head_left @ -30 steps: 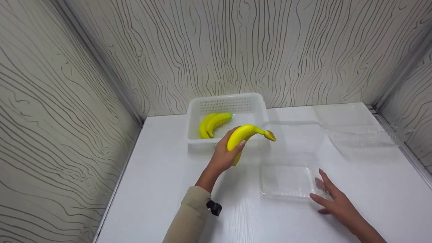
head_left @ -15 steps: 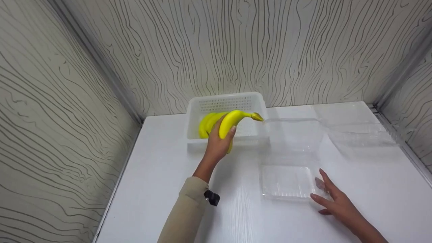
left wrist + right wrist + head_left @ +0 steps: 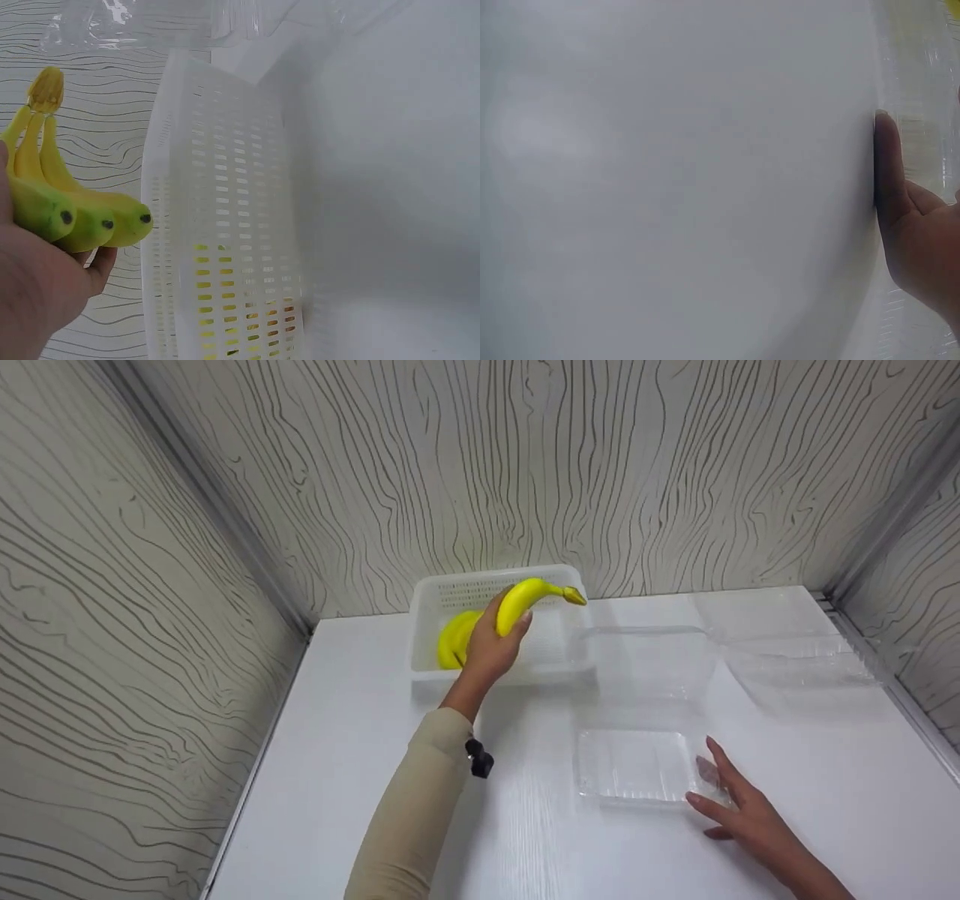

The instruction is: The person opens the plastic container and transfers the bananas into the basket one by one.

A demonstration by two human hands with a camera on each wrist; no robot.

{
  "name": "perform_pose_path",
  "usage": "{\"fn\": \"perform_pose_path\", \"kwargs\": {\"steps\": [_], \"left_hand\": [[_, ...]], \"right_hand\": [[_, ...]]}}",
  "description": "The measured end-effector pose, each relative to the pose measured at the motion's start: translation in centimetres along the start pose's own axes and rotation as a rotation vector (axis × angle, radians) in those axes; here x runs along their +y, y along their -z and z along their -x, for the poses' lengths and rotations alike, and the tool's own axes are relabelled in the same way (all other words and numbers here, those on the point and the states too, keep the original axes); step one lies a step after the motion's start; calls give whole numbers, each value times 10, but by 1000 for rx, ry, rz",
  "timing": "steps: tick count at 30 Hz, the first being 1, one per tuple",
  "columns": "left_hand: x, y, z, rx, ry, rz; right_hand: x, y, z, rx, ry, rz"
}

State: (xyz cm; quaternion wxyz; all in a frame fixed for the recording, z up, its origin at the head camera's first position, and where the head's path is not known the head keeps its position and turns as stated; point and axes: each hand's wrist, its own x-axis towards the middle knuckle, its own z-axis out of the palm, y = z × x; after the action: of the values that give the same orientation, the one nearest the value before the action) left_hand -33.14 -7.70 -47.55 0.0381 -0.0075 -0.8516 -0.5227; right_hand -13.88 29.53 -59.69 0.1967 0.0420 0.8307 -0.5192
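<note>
My left hand (image 3: 493,646) grips a bunch of yellow bananas (image 3: 523,601) above the white basket (image 3: 424,622). Three bananas joined at one brown stem make up this bunch (image 3: 94,214) in the left wrist view, their greenish tips pointing toward the basket's side. More bananas (image 3: 452,641) lie in the left part of the basket, partly hidden by my hand. My right hand (image 3: 750,810) rests at the right end of a clear plastic container (image 3: 637,765), fingers spread and fairly straight. In the right wrist view, one straight finger (image 3: 889,157) lies along the container's edge.
The container's raised clear lid (image 3: 649,660) stands behind its base, right of the basket. More clear plastic packaging (image 3: 802,660) lies at the back right of the white table (image 3: 360,750). Wood-patterned panels (image 3: 510,472) close off the back and sides.
My left hand has carried the banana bunch away from me, from in front of the basket to over it. My right hand has stayed at the container.
</note>
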Motion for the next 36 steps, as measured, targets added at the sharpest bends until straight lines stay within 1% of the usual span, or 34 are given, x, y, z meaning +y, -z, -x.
{"fn": "perform_pose_path", "kwargs": {"steps": [5,11,13,16,21,24,28,31,36], "left_hand": [[0,-9,-13,-7,41,-64],[-6,-21,-28,-17,75,-58],[-8,-24,-31,-19,87,-65],[-13,-27,-36,-19,94,-87],[-19,-27,-40,-15,122,-122],[-21,-26,-42,-14,143,-132],[-23,-27,-44,-16,155,-136],[-25,-30,-44,-36,171,-150],[-29,-32,-45,-95,208,-201]], "right_hand": [[0,1,-1,-1,8,-3],[-1,0,-1,-4,-5,12],[-1,-1,-1,-4,-11,14],[-1,-2,-1,-1,0,5],[0,-3,0,7,34,-7],[-1,-1,-1,11,39,-10],[-2,0,-1,11,35,-16],[-1,0,0,11,24,-21],[-1,-2,1,20,-8,-3]]}}
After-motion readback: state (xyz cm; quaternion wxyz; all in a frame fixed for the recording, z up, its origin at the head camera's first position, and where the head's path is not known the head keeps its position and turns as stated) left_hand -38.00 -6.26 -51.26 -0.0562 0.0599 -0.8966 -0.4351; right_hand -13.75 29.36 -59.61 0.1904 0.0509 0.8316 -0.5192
